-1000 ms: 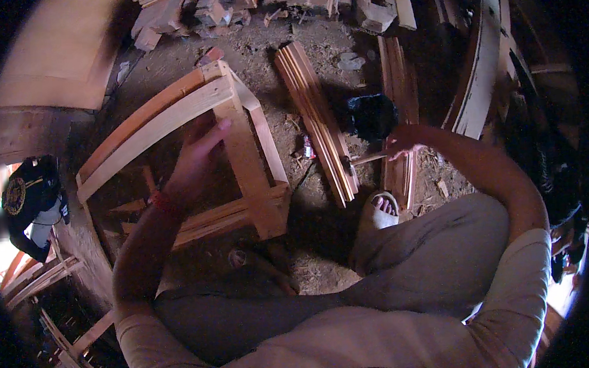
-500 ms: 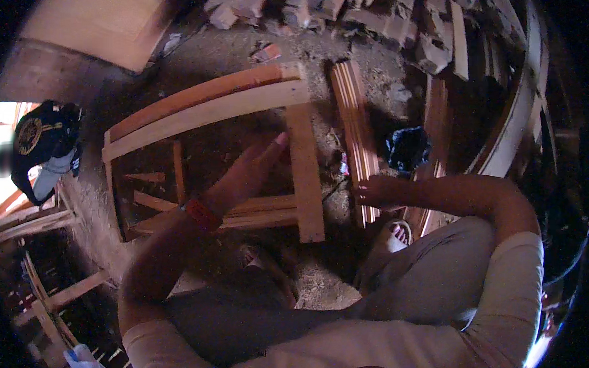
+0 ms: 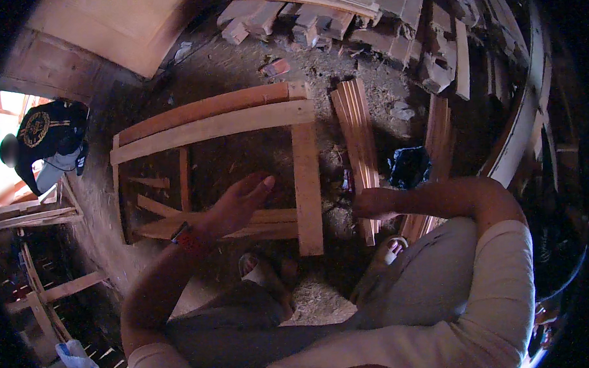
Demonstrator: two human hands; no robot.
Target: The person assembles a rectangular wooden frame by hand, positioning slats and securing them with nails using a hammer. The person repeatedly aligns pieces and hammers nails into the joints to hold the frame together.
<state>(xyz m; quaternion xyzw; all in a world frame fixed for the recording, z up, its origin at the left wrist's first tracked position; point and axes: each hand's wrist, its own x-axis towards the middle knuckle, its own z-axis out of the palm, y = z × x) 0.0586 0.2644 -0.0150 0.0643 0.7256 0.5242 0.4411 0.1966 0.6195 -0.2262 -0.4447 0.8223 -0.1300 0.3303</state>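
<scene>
At the far left another person in a dark top [image 3: 49, 137] crouched by the bright opening, well apart from me, with loose wooden rails [image 3: 33, 216] lying just below.

In front of me lay the wooden frame [image 3: 214, 125], flat on the dirt floor [image 3: 238, 62]. Its two long top rails ran left to right across my view, and the thick upright post [image 3: 306, 183] at its right end ran toward my feet. My left hand [image 3: 240, 202] was flat and open over the frame's lower rails, fingers stretched and together, holding nothing; whether the palm pressed the wood or only hovered above it I couldn't tell. A red band [image 3: 189, 239] sat on that wrist. My sandalled foot [image 3: 262, 269] rested just below the post's near end.

Right of the post lay a grooved moulding strip [image 3: 356, 136], its long axis running away from me, roughly parallel to the post. My right hand [image 3: 373, 204] was curled near the strip's near end, and I couldn't tell whether it held something small. So the frame lay straight ahead and slightly left, nearer my left hand, while the strip was nearer my right.

Further right sat a dark blue bundle [image 3: 407, 167], more strips [image 3: 436, 140], and offcuts stacked at the top [image 3: 393, 25].
</scene>
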